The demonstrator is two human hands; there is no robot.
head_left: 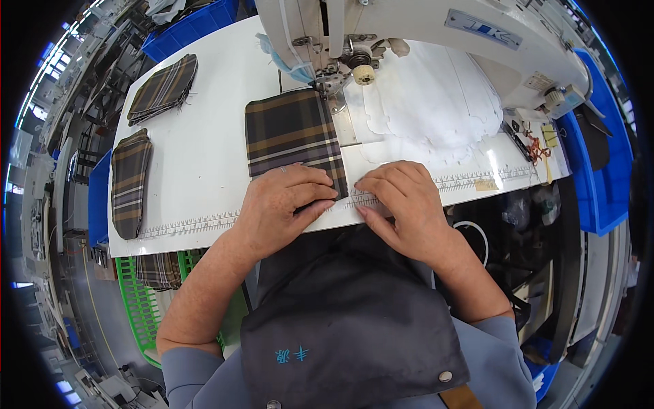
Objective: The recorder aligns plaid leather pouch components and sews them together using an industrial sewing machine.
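Note:
A dark plaid fabric piece [289, 133] with brown and white stripes lies flat on the white sewing table. Its far right corner reaches the presser foot [332, 83] of the sewing machine. My left hand [286, 204] rests over the near edge of this piece, fingers curled and thumb close to the forefinger, gripping the fabric near its lower right corner. Just right of that corner, my right hand [403, 208] touches the table by the printed ruler strip [463, 180]. Its fingers are bent, with thumb and forefinger apart and nothing visible between them.
Two stacks of plaid pieces, a far one [163, 88] and a near one [131, 184], lie at the left. White cut pieces [429, 102] spread right of the needle, under the machine arm [470, 34]. A green basket [139, 307] and blue bins [603, 184] flank the table.

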